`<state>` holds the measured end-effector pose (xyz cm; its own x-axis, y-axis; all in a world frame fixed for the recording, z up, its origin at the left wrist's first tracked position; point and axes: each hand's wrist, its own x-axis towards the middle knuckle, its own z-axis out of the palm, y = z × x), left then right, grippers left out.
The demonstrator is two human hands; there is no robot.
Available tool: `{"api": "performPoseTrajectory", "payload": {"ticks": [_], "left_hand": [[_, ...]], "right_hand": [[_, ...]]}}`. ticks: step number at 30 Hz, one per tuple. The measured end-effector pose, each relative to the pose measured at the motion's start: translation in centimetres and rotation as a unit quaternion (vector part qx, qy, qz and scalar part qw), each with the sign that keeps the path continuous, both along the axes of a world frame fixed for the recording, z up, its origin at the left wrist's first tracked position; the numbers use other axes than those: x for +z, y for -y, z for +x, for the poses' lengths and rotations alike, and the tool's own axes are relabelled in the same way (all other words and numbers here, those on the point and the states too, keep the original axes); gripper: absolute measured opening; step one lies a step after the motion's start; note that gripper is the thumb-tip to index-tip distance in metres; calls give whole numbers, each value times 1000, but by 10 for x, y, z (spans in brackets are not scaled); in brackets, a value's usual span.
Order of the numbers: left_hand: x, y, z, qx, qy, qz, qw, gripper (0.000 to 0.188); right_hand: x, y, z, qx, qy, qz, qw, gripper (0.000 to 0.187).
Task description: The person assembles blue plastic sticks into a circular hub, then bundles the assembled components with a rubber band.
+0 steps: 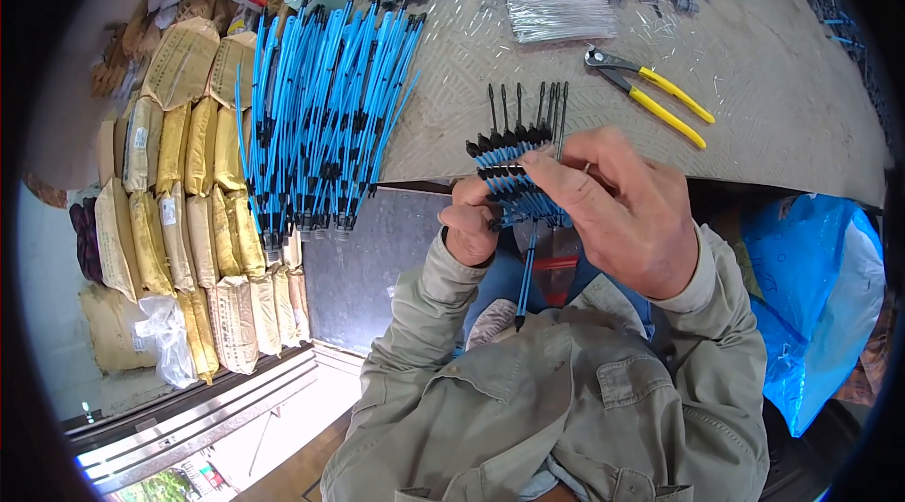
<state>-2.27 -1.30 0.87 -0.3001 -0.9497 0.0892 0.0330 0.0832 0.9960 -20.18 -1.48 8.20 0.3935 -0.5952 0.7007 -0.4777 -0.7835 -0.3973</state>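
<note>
Bundle of blue-and-black rods (pixel 500 158) at near edge of bench (pixel 773 106); left hand (pixel 471 222) clasps lower left, apparently for steadiness; right hand (pixel 632 210) pinches right side; pliers (pixel 663 115) on bench, likely for reach.

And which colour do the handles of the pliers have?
The handles are yellow; head view shows best.

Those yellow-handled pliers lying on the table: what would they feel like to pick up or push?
The pliers probably feel rigid and somewhat heavy toward the head, which looks like dark metal. They seem unlikely to roll if pushed, since they lie flat with the handles spread; they would more likely slide or swivel on the table.
</note>
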Motion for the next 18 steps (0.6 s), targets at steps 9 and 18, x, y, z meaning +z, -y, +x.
{"api": "performPoseTrajectory", "payload": {"ticks": [9, 18], "left_hand": [[-12, 1, 12, -71, -22, 36, 997, 117], [-22, -3, 4, -18, -99, -54, 993, 88]], "right_hand": [[-2, 11, -10, 39, -1, -22, 999, 33], [3, 6, -7, 14, -37, -61, 997, 30]]}}
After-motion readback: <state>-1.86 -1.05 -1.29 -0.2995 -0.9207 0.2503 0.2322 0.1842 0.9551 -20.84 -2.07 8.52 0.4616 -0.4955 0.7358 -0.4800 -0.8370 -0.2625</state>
